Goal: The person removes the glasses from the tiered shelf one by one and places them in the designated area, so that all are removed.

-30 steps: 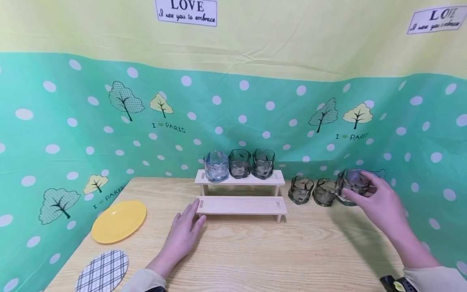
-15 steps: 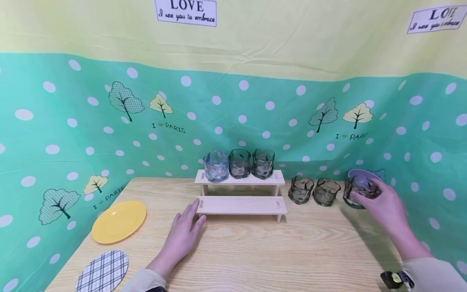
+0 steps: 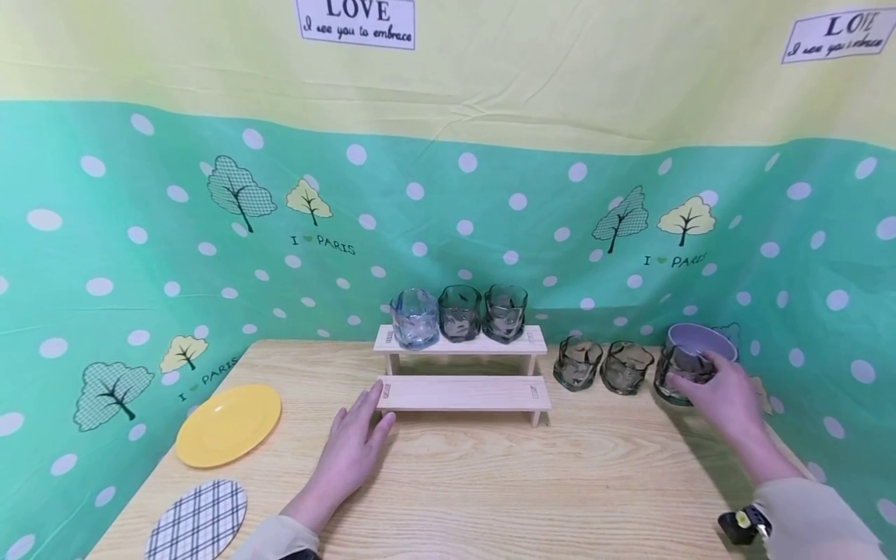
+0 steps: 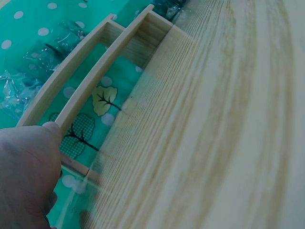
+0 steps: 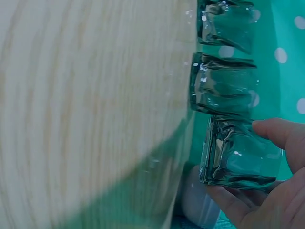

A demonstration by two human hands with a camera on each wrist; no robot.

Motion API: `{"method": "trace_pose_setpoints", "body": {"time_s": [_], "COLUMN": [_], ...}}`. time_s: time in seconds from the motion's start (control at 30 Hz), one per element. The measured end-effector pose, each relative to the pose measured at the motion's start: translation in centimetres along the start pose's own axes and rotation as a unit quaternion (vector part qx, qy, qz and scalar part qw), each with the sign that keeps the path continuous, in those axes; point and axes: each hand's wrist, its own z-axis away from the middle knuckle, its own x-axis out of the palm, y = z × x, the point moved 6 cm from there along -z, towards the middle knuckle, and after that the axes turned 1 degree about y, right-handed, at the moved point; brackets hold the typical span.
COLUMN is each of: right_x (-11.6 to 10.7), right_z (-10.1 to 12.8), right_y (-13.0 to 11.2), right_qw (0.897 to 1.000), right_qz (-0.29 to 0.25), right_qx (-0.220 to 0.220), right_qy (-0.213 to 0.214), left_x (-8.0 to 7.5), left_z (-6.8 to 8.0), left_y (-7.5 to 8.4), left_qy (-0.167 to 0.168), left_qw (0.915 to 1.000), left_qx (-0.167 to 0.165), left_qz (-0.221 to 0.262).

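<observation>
My right hand (image 3: 728,397) holds a dark smoky drinking glass (image 5: 243,152) upright, thumb on one side and fingers on the other. It is the rightmost of three such glasses; a middle glass (image 3: 627,369) and a left glass (image 3: 577,364) stand beside it on the table. Behind the held glass is a purple bowl (image 3: 702,339), partly hidden. My left hand (image 3: 353,443) lies with extended fingers against the left end of the lower wooden shelf (image 3: 462,393). In the left wrist view a fingertip touches that shelf's end.
On the upper wooden shelf (image 3: 460,342) stand a bluish clear glass (image 3: 415,319) and two dark glasses (image 3: 505,315). A yellow plate (image 3: 229,425) and a plaid round mat (image 3: 197,519) lie at the left. Patterned green cloth (image 3: 462,249) hangs behind the table.
My right hand has carried the dark glass right, away from the middle glass, then shifted it slightly back left. More of the purple bowl shows. My left hand stays at the shelf.
</observation>
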Motion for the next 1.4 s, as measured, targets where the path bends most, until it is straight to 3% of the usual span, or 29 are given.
{"method": "trace_pose_setpoints", "body": {"time_s": [0.3, 0.63, 1.03, 1.4], "right_x": [1.1, 1.8, 2.0, 1.8], "right_z": [-0.7, -1.2, -1.4, -1.3], "right_y": [0.9, 1.7, 1.5, 0.2], "right_qw": [1.000, 1.000, 1.000, 0.999], "right_qz": [0.009, 0.018, 0.016, 0.016], "right_qx": [-0.018, 0.008, 0.009, -0.039], "right_qy": [0.017, -0.003, -0.006, 0.004], "left_x": [0.0, 0.0, 0.0, -0.1], "left_z": [0.0, 0.1, -0.1, 0.1], "left_y": [0.0, 0.0, -0.1, 0.0], "left_qy": [-0.005, -0.002, 0.004, 0.001], "left_qw": [1.0000, 1.0000, 1.0000, 1.0000], "left_qx": [-0.006, -0.002, 0.006, 0.000], "left_qz": [0.001, 0.005, -0.002, 0.001]}}
